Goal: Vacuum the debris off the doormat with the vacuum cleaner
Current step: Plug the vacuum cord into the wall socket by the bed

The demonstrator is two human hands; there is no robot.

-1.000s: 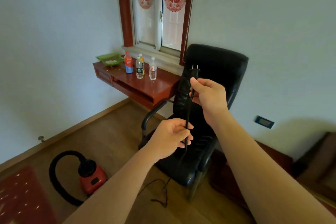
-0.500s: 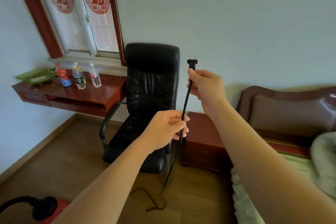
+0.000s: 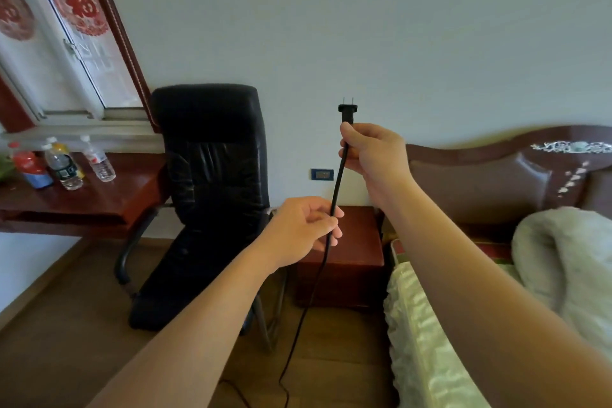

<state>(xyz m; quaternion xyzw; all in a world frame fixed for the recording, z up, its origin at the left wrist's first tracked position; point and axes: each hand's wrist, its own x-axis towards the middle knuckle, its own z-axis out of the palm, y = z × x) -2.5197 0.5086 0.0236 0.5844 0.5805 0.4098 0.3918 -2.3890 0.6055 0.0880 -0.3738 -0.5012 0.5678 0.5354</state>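
My right hand (image 3: 372, 156) pinches the vacuum's black power cord just under the two-pin plug (image 3: 347, 109), which points up in front of the wall. My left hand (image 3: 306, 227) grips the same cord (image 3: 337, 185) lower down. From there the cord hangs to the wooden floor and trails off the bottom edge. A dark blue wall socket (image 3: 322, 174) sits on the wall left of the cord, above a red-brown nightstand (image 3: 351, 262). The vacuum cleaner and the doormat are out of view.
A black office chair (image 3: 208, 182) stands left of the nightstand. A red-brown desk (image 3: 76, 205) under the window carries three bottles (image 3: 63, 166). A bed with a brown headboard (image 3: 496, 175) and pale bedding (image 3: 563, 258) fills the right side.
My view has swung right: the red vacuum and the red mat have left the frame, the bed and wall socket have come in. Both hands keep the same hold on the cord.
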